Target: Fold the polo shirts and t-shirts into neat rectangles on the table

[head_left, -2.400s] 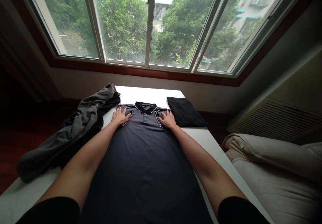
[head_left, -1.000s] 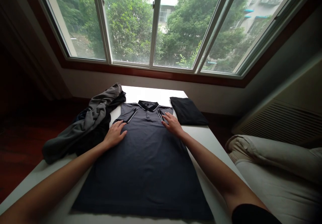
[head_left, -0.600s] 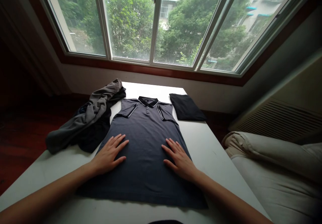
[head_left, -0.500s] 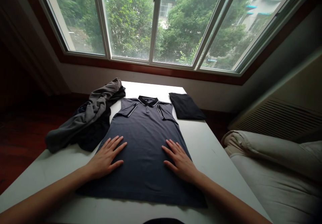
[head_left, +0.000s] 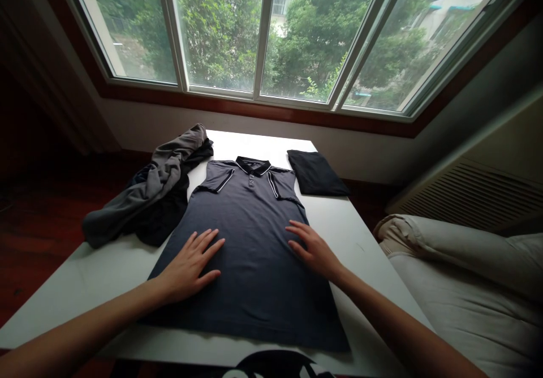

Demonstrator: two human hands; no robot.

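1. One view, the head's: a dark polo shirt [head_left: 254, 287] lies front up on the white table [head_left: 358, 242], its collar [head_left: 253, 166] toward the far edge and its hem [head_left: 254, 330] near the near edge.
2. The left hand [head_left: 193, 267] is palm down on the shirt, on the side toward the table's left edge. Its fingers are spread wide and almost straight, gripping nothing.
3. The right hand [head_left: 311, 248] is at the shirt's side toward the right edge, fingers loosely extended, a little bent and closer together. It grips nothing visible; whether it presses or hovers, I cannot tell.
4. The shirt should be light, limp and thin, quick to wrinkle, with little to break beyond the small buttons [head_left: 251, 179].
5. Good holds would be both hem corners or both shoulders. The sleeves [head_left: 217, 175] look folded inward over the chest and would probably swing loose if the middle were lifted.
6. A heap [head_left: 165, 171] of grey and black clothes lies along the left edge, partly overhanging. A black folded cloth [head_left: 318, 172] lies by the right edge, near the far right corner.
7. No container is visible; these clothes lie directly on the table.
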